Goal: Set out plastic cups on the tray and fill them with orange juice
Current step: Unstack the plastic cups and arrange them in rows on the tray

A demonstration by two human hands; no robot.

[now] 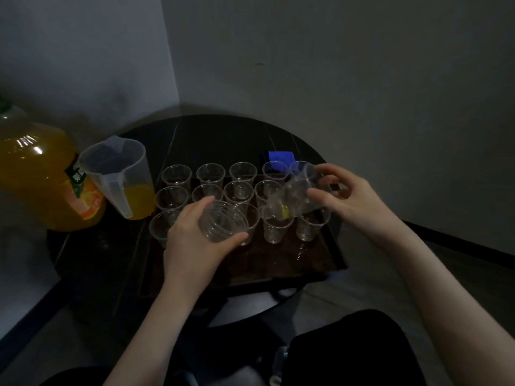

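The left hand [195,235] grips a nested stack of cups [223,224] tilted on its side, low over the tray [315,260]. The right hand [348,199] pinches a single cup [301,196] just right of the stack. Empty cups [210,174] stand in rows beyond both hands; the juice pitcher [122,176] and juice bottle [39,174] sit on the bench left of the left hand.

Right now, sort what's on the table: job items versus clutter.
Job:
tray
empty cups
nested cup stack, left hand
tilted cup, right hand
jug with some juice
juice bottle

Clutter:
blue object
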